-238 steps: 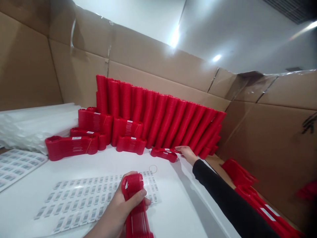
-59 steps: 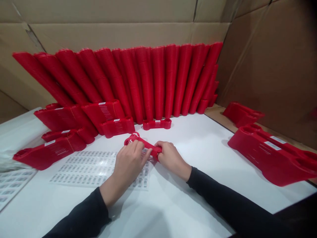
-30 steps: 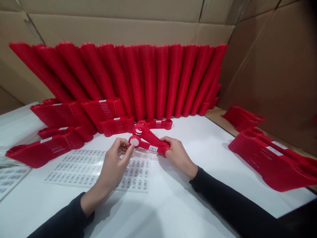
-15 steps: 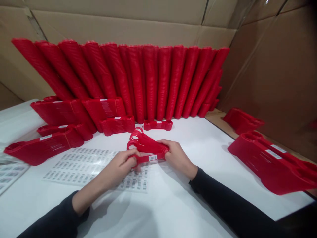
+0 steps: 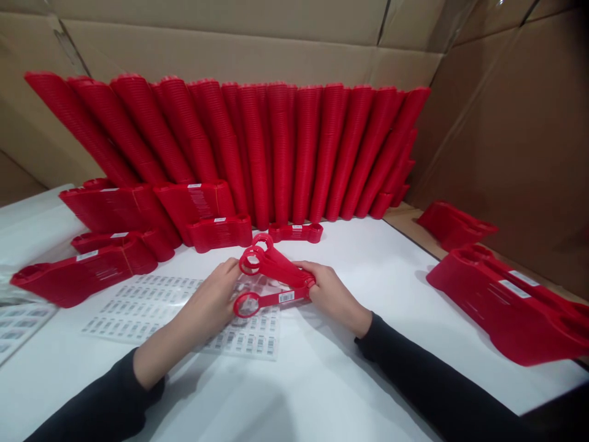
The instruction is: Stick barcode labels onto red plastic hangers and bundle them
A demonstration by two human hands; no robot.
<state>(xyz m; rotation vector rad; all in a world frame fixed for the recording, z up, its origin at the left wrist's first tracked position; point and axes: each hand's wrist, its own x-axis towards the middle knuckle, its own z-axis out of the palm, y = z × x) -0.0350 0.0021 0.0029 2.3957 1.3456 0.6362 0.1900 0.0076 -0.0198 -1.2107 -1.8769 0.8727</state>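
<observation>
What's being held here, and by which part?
Fanned red pieces, held by the right hand at their gathered ends; the left hand is at the spread ends, its hold unclear.

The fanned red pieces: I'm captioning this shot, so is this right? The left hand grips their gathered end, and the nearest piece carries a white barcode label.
Not quite: the right hand grips the gathered end of the fanned red pieces, as the head view shows. The nearest piece does carry a white barcode label.
</observation>
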